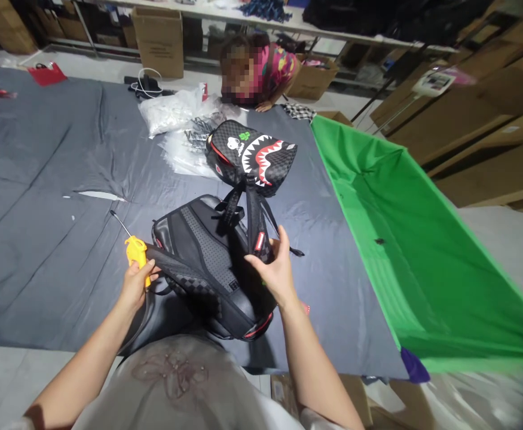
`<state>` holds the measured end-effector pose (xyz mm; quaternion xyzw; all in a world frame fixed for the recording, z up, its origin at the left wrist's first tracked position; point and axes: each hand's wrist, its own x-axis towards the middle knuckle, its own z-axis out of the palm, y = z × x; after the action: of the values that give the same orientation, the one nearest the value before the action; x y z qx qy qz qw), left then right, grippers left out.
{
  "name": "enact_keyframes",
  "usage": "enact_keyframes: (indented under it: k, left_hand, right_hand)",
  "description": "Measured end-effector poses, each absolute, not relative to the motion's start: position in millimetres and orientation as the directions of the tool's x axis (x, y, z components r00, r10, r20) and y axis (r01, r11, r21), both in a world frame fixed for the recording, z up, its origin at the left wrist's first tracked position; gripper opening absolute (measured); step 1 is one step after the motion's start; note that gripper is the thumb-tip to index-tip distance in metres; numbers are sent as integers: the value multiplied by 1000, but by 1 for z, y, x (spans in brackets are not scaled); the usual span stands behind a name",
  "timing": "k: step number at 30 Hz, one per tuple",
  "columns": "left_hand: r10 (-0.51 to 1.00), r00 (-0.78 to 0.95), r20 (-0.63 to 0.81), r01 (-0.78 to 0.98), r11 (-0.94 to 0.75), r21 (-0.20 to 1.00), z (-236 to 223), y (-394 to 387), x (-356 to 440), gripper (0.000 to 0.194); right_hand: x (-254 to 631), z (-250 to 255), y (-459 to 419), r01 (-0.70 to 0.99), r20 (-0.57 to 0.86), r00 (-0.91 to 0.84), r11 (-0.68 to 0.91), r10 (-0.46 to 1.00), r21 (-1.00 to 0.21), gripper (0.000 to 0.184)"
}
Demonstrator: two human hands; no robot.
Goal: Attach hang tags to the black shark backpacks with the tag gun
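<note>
A black backpack (216,239) lies back side up on the table, its mesh panel and shoulder straps showing. My left hand (138,278) is closed around a yellow air blow gun (136,251) with a thin metal nozzle and a hose, beside the left strap. At the backpack's right side, my right hand (279,269) grips it near a strap with a red label, thumb in front and index finger stretched up; its other fingers are mostly hidden. Just beyond lies a second checkered backpack (252,152) with a shark-mouth print.
Clear plastic bags (176,113) lie behind the backpacks on the grey-covered table (41,197). A green fabric bin (395,239) adjoins the right edge. Across the table a person (261,71) leans in. A red object (47,73) sits far left; cardboard boxes (158,42) stand behind.
</note>
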<state>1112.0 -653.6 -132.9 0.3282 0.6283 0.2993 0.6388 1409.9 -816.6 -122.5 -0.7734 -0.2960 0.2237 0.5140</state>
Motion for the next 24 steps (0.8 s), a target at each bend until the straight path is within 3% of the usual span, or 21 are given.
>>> enact_keyframes:
  k: [2, 5, 7, 9, 11, 14, 17, 21, 24]
  left_hand:
    - [796, 34, -604, 28, 604, 797, -134, -654, 1112, 51]
    - [794, 58, -605, 26, 605, 796, -136, -654, 1109, 51]
    - [796, 64, -602, 25, 602, 798, -138, -654, 1107, 50]
    - [803, 65, -593, 23, 593, 805, -138, -654, 1105, 48]
    - [808, 70, -584, 19, 585, 811, -137, -654, 1103, 46]
    - [809, 78, -583, 18, 583, 812, -136, -653, 1102, 46]
    - [809, 87, -581, 17, 582, 813, -135, -652, 1103, 48]
    - [805, 94, -586, 29, 586, 810, -134, -651, 1106, 49]
    - [789, 132, -600, 26, 602, 798, -126, -651, 1107, 46]
  right_hand:
    - [1403, -125, -817, 387, 32, 725, -369, 688, -845, 107]
    - [1400, -130, -816, 539, 126, 690, -390, 713, -747, 79]
    - [1406, -131, -817, 513, 127, 703, -375, 700, -772, 62]
    - [1416, -130, -818, 338, 21, 752, -358, 659, -871, 50]
    - [1427, -126, -820, 34, -181, 751, -311, 634, -950, 40]
    - [1437, -119, -822, -383, -415, 642, -200, 645, -902, 27]
    - [1441, -115, -821, -521, -474, 621, -123, 625, -845, 23]
    - [1444, -114, -822, -473, -448, 623, -148, 641, -869, 28]
    - [1443, -113, -823, -175, -336, 672, -299, 660, -938, 35]
